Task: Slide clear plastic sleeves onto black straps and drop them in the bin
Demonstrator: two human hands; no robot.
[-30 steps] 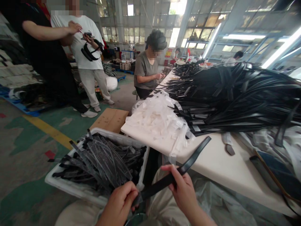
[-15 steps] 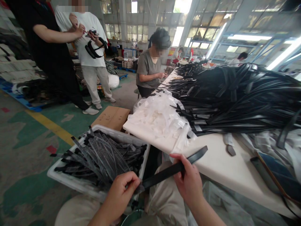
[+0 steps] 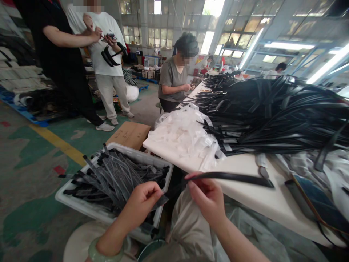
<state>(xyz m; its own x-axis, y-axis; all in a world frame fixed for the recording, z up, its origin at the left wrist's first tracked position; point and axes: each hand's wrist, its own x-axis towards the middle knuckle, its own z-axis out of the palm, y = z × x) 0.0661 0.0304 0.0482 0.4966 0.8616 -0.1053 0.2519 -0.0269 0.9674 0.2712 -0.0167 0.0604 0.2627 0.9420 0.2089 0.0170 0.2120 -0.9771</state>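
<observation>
A cardboard box [image 3: 129,134] with handwriting on it sits beside the near left corner of the surface [image 3: 285,205]. A slab [image 3: 319,200] (dark blue, brown-rimmed) lies near the surface's right end, by its near edge. Farther along the left edge, a person in grey [image 3: 173,82] sits with head bent. On the floor [image 3: 35,189] to the left, a person in black [image 3: 58,69] stands close to a person in white [image 3: 105,47] holding a black headset [image 3: 111,58]. A yellow line [image 3: 58,144] crosses the floor near a red scrap [image 3: 59,170]. Tall windows [image 3: 160,38] fill the back wall.
</observation>
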